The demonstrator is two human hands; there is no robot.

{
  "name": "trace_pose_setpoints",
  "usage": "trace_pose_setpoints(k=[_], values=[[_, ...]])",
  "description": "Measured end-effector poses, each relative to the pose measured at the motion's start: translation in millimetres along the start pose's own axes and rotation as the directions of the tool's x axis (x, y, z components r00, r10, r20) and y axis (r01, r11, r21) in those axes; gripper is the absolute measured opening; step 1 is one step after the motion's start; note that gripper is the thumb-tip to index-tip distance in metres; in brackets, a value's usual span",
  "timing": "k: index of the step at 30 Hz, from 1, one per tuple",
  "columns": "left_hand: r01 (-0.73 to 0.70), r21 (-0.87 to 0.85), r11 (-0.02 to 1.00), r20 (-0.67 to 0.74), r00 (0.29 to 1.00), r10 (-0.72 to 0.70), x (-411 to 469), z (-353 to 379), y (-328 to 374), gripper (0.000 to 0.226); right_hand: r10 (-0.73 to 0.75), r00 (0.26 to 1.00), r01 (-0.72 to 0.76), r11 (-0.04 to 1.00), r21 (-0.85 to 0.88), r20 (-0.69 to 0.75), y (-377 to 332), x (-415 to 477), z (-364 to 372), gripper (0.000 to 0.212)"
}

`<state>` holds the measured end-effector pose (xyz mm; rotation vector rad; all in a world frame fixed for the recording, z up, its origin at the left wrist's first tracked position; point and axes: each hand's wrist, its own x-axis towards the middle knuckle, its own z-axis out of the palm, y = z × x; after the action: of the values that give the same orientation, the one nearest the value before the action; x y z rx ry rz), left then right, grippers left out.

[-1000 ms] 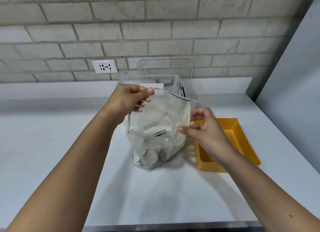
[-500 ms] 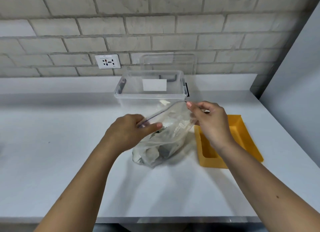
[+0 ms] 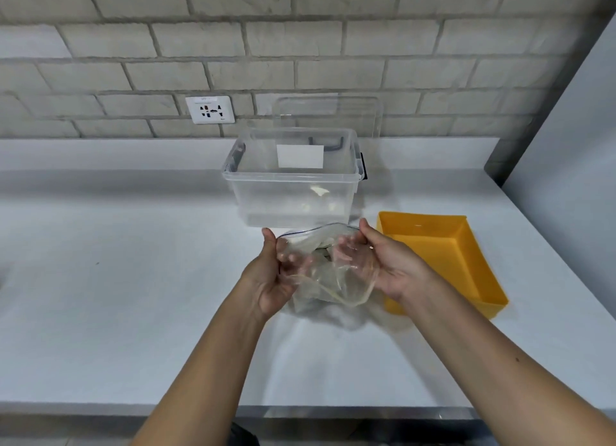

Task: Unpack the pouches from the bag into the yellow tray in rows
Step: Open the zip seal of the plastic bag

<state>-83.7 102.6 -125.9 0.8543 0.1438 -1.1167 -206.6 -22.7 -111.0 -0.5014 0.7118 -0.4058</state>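
Dead centre on the white countertop [image 3: 133,279], a crumpled clear plastic zip bag [image 3: 328,287], bottom resting on the surface, mouth turned up and pulled wide. Gripped on both sides.

At the bag's 9 o'clock, the left hand [image 3: 268,280]: thumb upright against the outside of the rim, fingers curled inside and visible through the film, pinching the plastic between them. At the bag's 3 o'clock, the right hand [image 3: 391,269]: the same hold mirrored, thumb at the top of the rim, fingers curled behind the film, palm turned inward. Both hands closed round the bag's edge, neither one flat or spread.

Low inside the bag, the pouches [image 3: 322,253], showing only as dark and pale shapes. Too blurred through the film to count or tell apart.

At 3 o'clock from the bag, just beside the right hand, a yellow rectangular plastic tray [image 3: 443,262], flat on the countertop, long side running away from the viewer. At 12 o'clock, just behind the bag, a clear rectangular plastic storage box [image 3: 293,199], open-topped, showing a white paper label [image 3: 300,156]. Cannot tell which wall of the box carries it.

Farther back, at 12 to 1 o'clock, a clear plastic lid [image 3: 330,112] leaning upright against the pale grey brick wall [image 3: 300,45]. At 11 o'clock on that wall, a white power socket [image 3: 210,109]. Far out at 3 o'clock, a plain grey panel [image 3: 573,129] closing off the countertop.
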Motion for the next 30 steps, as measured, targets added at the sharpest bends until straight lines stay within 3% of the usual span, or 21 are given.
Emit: trace_pose_setpoints(k=[3,6,10,12,15,17,18,19,21,23,24,25,27,28,30], values=[[0.049,0.025,0.998,0.056,0.997,-0.051,13.1,-16.7,7.8,0.052,0.086,0.996,-0.085,0.994,0.064,-0.023,-2.4,7.7,-7.8,0.039],[0.097,0.179,0.979,0.043,0.993,-0.106,21.7,-29.0,18.7,0.045,0.164,0.986,-0.165,0.982,0.089,0.009,-4.9,12.5,-13.9,0.053],[-0.057,0.529,0.846,0.084,0.996,0.015,15.4,-28.6,22.5,0.042,0.225,0.974,-0.227,0.973,0.051,0.028,-8.0,25.1,-22.9,0.061],[-0.235,0.720,0.653,0.211,0.970,0.117,10.1,-27.9,23.1,0.047,0.245,0.968,-0.250,0.964,0.092,0.058,-6.5,29.8,-25.0,0.055],[-0.453,0.857,0.247,0.387,0.881,0.272,11.0,-31.6,20.5,0.045,0.179,0.984,-0.180,0.983,0.026,0.017,-5.8,34.8,-27.3,0.049],[-0.491,0.869,-0.059,0.470,0.784,0.404,15.4,-36.0,18.0,0.037,0.098,0.993,-0.093,0.993,-0.071,0.061,-6.5,32.7,-25.0,0.033],[-0.458,0.872,-0.171,0.482,0.744,0.464,17.1,-38.1,17.0,0.030,0.045,0.994,-0.032,0.991,-0.131,0.097,-6.2,30.2,-23.7,0.024],[-0.411,0.883,-0.227,0.467,0.717,0.518,17.9,-39.2,16.7,0.022,-0.017,0.994,0.039,0.976,-0.213,0.105,-5.1,27.7,-23.5,0.031],[-0.353,0.918,-0.180,0.389,0.710,0.587,17.0,-37.4,15.9,0.014,-0.166,0.984,0.180,0.898,-0.403,0.069,-1.0,24.3,-26.5,0.061],[-0.338,0.941,0.024,0.259,0.764,0.590,15.3,-31.5,12.4,0.020,-0.259,0.964,0.255,0.825,-0.504,0.064,7.9,20.6,-26.5,0.058],[-0.317,0.930,0.186,0.162,0.808,0.566,14.3,-26.3,9.6,0.025,-0.264,0.961,0.268,0.815,-0.514,0.082,12.9,19.6,-25.8,0.050],[-0.282,0.876,0.391,0.051,0.861,0.505,13.6,-20.5,8.0,0.029,-0.256,0.962,0.267,0.817,-0.512,0.093,17.3,19.8,-26.3,0.043],[-0.119,0.604,0.788,-0.093,0.972,0.217,15.0,-11.0,7.2,0.032,-0.244,0.966,0.249,0.811,-0.530,0.081,24.2,20.3,-26.6,0.036],[-0.012,0.439,0.899,-0.086,0.995,0.056,15.3,-7.1,7.5,0.031,-0.235,0.970,0.234,0.806,-0.544,0.069,26.3,19.7,-25.6,0.036],[0.126,0.256,0.959,-0.031,0.992,-0.122,21.3,-7.2,8.6,0.029,-0.218,0.975,0.207,0.804,-0.557,0.048,28.3,19.9,-24.8,0.035]])
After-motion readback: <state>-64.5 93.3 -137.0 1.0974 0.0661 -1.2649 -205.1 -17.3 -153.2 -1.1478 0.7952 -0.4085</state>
